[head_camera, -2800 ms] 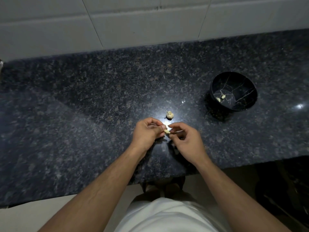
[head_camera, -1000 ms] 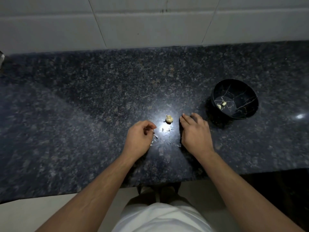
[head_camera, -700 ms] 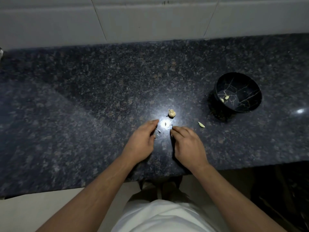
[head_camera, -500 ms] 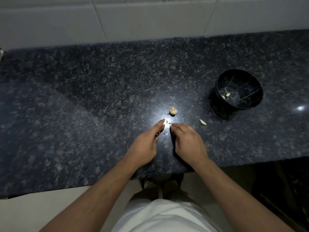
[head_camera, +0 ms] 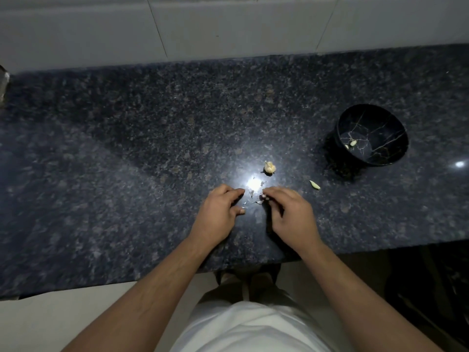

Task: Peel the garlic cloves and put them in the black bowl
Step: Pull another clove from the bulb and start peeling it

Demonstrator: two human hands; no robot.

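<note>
Down on the dark speckled countertop (head_camera: pixel 127 153), both hands sit close together near its front edge. The left hand (head_camera: pixel 218 214) lies knuckles up with its fingers loosely curled, tips toward the counter; they hold nothing that can be seen. The right hand (head_camera: pixel 291 214) is likewise curled, and its fingertips (head_camera: pixel 265 197) seem to pinch a small pale scrap, though it is too small to tell whether that is a peel or a bit of clove. Between the two sets of fingertips lie scattered papery peel scraps (head_camera: pixel 250 198), right by a bright glare spot on the stone. Just beyond the fingertips, apart from them, stands a small garlic bulb piece (head_camera: pixel 269 167). Off to the right of the right hand's fingers, near but not touching, a single pale garlic clove (head_camera: pixel 314 184) lies on the counter. Farther right and beyond it sits the black bowl (head_camera: pixel 390 133), veined with gold lines, with two peeled cloves (head_camera: pixel 352 143) resting on its bottom. White wall tiles (head_camera: pixel 228 26) rise behind the counter.
</note>
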